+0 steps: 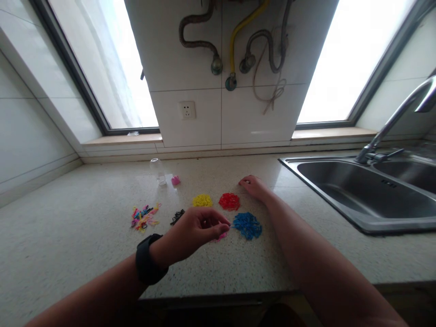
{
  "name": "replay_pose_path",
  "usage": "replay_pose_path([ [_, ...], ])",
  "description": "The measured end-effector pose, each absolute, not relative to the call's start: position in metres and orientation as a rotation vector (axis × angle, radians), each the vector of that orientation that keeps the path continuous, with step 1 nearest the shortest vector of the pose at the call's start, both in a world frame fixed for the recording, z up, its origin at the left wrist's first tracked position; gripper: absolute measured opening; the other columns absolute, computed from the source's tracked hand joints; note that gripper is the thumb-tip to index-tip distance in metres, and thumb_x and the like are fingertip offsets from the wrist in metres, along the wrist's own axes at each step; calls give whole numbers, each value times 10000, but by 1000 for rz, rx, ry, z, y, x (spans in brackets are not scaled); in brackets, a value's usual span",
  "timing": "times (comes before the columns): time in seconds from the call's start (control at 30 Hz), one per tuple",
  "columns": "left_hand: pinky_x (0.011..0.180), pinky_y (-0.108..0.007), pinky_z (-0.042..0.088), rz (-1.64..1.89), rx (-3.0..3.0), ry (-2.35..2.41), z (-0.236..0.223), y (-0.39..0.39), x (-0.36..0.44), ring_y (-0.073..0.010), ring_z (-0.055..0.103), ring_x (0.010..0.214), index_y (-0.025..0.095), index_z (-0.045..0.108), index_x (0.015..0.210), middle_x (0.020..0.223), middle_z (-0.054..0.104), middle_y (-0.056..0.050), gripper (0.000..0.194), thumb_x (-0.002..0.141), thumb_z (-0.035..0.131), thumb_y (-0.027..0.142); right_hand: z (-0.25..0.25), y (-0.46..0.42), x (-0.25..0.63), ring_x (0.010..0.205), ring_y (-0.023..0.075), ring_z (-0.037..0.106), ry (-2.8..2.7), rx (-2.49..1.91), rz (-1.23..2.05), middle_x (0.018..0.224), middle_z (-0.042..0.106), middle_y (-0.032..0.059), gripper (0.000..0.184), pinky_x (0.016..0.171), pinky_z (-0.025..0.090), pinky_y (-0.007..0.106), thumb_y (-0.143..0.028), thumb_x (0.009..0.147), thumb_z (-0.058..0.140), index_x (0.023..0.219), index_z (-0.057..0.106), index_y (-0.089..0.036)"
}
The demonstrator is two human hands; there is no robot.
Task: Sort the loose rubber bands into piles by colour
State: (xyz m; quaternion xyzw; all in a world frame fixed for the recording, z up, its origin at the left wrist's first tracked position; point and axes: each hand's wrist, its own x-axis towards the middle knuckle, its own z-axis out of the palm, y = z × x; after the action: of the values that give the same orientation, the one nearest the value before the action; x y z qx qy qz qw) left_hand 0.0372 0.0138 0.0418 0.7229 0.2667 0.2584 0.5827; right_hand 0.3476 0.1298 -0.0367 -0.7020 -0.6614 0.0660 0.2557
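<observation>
Blue bands are lying heaped just right of the left hand, whose thumb and forefinger are almost meeting. Right of the red pile, the right hand is resting half curled; whether either is holding anything, I cannot tell.

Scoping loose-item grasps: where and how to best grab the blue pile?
Pinch down into the middle of the blue pile, from above over its near edge: it looks low, loose and spread, so pushing sideways would likely scatter it. The left hand is at its left, the right forearm on its right.
</observation>
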Motion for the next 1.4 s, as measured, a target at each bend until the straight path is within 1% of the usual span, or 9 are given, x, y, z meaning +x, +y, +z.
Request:
replay_pose_path([
  [0.23, 599, -231, 443, 559, 1832, 637, 47, 12, 46, -118, 570, 666, 134, 728, 992, 810, 686, -66, 332, 870, 681, 440, -35, 128, 346, 1005, 225, 646, -1796, -1923, 167, 1119, 721, 82, 316, 855, 452, 282, -404, 910, 525, 1021, 769, -236],
  [0.37, 595, -231, 420, 560, 1979, 652, 49, 12, 47, -124, 553, 678, 151, 737, 1013, 814, 685, -61, 333, 887, 656, 449, -35, 127, 345, 1009, 233, 644, -1801, -1921, 161, 1123, 719, 88, 322, 855, 450, 287, -408, 911, 525, 1030, 768, -232],
  [0.53, 622, -234, 390, 559, 2286, 648, 56, 13, 51, -117, 525, 678, 193, 743, 984, 765, 659, -18, 212, 921, 632, 363, -36, 127, 346, 1035, 240, 641, -1803, -1917, 160, 1126, 717, 87, 324, 879, 445, 300, -416, 911, 519, 1018, 769, -239],
  [0.7, 711, -271, 411, 480, 2636, 565, 52, 21, 62, -142, 573, 767, 199, 739, 957, 837, 670, -26, 155, 936, 613, 288, -36, 128, 346, 1043, 241, 639, -1796, -1920, 154, 1134, 715, 80, 320, 890, 446, 306, -430, 907, 525, 1016, 767, -250],
  [0.83, 715, -284, 408, 396, 2874, 577, 38, 27, 72, -166, 581, 825, 215, 743, 938, 882, 658, -34, 129, 924, 631, 278, -37, 128, 346, 1036, 242, 637, -1791, -1927, 149, 1133, 714, 78, 316, 887, 445, 309, -432, 906, 529, 1012, 767, -253],
  [0.9, 708, -281, 409, 371, 2958, 578, 32, 28, 76, -169, 575, 833, 215, 741, 912, 872, 642, -36, 123, 924, 630, 265, -37, 128, 345, 1037, 242, 636, -1792, -1931, 148, 1128, 716, 78, 314, 886, 443, 305, -430, 906, 532, 1008, 769, -251],
  [1.0, 697, -284, 410, 400, 3042, 590, 25, 28, 79, -170, 560, 829, 206, 731, 887, 851, 622, -38, 145, 941, 606, 259, -36, 127, 345, 1030, 239, 637, -1797, -1932, 148, 1118, 718, 73, 306, 880, 445, 301, -424, 908, 533, 1000, 772, -256],
  [1.17, 694, -295, 413, 484, 3090, 594, 25, 25, 77, -176, 544, 846, 186, 698, 917, 863, 613, -43, 154, 963, 564, 246, -36, 127, 345, 1016, 228, 637, -1793, -1925, 155, 1105, 718, 65, 296, 860, 446, 291, -414, 907, 531, 994, 770, -262],
  [1.4, 656, -314, 403, 378, 3134, 529, 24, 11, 67, -186, 524, 793, 196, 673, 861, 825, 597, -39, 155, 936, 555, 263, -36, 127, 346, 1016, 226, 638, -1794, -1926, 172, 1106, 720, 73, 301, 853, 448, 284, -409, 905, 536, 1003, 770, -247],
])
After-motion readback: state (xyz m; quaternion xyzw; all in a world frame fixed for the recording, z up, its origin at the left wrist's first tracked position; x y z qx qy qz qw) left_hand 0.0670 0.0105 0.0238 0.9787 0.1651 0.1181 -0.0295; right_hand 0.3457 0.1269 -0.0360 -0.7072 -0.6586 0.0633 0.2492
